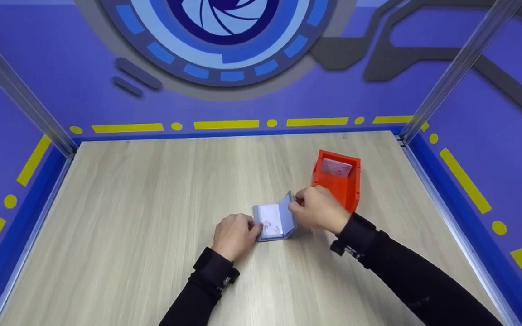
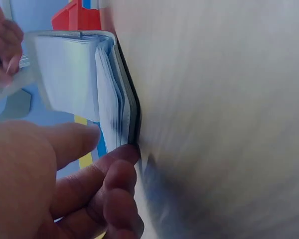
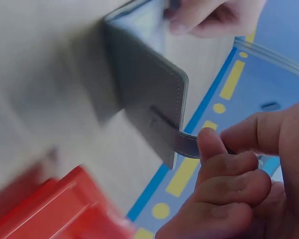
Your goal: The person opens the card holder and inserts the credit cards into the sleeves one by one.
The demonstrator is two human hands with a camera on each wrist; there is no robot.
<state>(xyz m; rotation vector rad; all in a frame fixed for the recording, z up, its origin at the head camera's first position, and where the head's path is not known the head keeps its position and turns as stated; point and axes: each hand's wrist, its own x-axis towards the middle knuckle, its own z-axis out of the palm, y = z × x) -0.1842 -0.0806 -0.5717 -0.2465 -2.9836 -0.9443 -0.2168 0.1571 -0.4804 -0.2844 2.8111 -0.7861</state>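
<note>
A small grey card holder [image 1: 270, 222] lies open on the table in the head view, its sleeves showing a pale card with a faint print. My left hand [image 1: 234, 233] holds its left edge, thumb on the upper side and index finger at the lower corner in the left wrist view. On the other side, my right hand [image 1: 317, 208] pinches the short closing strap [image 3: 187, 144] between thumb and index finger. The right cover [image 3: 149, 94] stands tilted up from the table, stitched along its border.
Just beyond my right hand stands a red plastic bin [image 1: 356, 181], with a pinkish printed card [image 1: 335, 167] leaning inside its far end. The light wood table [image 1: 152, 190] is bounded by blue panels with yellow markings and metal corner posts.
</note>
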